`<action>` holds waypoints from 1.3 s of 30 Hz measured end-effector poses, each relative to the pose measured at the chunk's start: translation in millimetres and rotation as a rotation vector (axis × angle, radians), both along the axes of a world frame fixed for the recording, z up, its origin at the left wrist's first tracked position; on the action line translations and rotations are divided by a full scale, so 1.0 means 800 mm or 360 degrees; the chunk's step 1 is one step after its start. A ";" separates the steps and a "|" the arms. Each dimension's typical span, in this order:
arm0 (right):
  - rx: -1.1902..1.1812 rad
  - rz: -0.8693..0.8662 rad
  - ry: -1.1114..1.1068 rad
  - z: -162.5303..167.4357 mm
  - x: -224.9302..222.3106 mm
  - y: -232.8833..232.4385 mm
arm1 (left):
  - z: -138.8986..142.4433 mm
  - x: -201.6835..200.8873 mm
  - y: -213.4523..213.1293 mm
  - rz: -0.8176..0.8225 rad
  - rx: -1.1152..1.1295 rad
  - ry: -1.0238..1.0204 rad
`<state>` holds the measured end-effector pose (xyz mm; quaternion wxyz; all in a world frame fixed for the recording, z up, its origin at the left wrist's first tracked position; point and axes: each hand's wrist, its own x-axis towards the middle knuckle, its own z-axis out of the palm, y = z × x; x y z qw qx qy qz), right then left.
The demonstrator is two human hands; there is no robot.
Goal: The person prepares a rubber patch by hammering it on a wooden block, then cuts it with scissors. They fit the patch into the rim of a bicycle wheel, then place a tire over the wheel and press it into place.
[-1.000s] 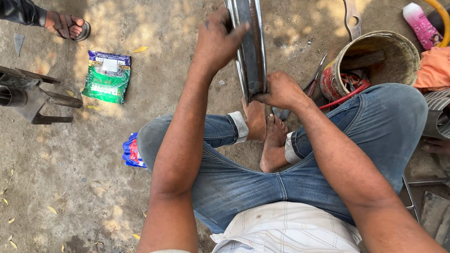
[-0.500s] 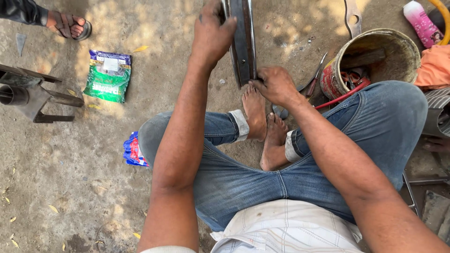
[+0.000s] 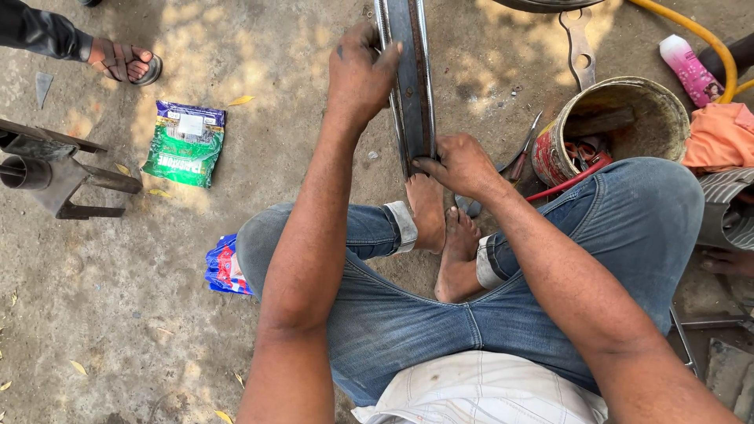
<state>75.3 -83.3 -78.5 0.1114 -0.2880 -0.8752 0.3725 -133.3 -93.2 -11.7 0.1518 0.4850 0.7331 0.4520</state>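
Observation:
I sit on the ground with my bare feet (image 3: 441, 228) together. A metal wheel rim (image 3: 414, 55) stands on edge in front of them, running away from me to the top of the view. My left hand (image 3: 360, 71) grips the rim's left side higher up, fingers curled over it. My right hand (image 3: 459, 163) holds the rim's lower end just above my feet, thumb pressed on its inner face.
A rusty bucket (image 3: 652, 133) with tools stands at the right, a wrench (image 3: 580, 47) and yellow hose (image 3: 691, 35) behind it. A green packet (image 3: 184, 145) and a blue packet (image 3: 224, 267) lie on the dirt at left. Another person's sandalled foot (image 3: 126, 61) is top left.
My left hand slid a little along the rim's left edge and my right hand moved down closer to my feet. The rim stays upright.

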 end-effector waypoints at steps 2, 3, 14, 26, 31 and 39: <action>0.0019 0.0005 0.0001 0.000 0.005 0.007 | 0.004 0.001 -0.013 -0.0124 -0.0129 -0.0192; 0.0051 0.0021 0.0036 0.000 0.008 0.010 | 0.005 0.001 -0.016 -0.0187 -0.0196 -0.0292; 0.0160 0.0157 -0.0339 -0.012 0.011 0.005 | 0.000 0.008 -0.006 0.0032 -0.0075 -0.0223; 0.0080 0.0007 0.0002 -0.008 0.007 0.008 | 0.000 0.006 -0.004 -0.0037 -0.0036 -0.0295; -0.0009 -0.0017 -0.0154 -0.006 0.002 0.008 | 0.000 0.003 -0.014 -0.0127 -0.0336 -0.0243; 0.0196 0.0059 0.0254 -0.006 0.004 0.008 | 0.002 0.002 -0.008 0.0003 -0.0244 -0.0333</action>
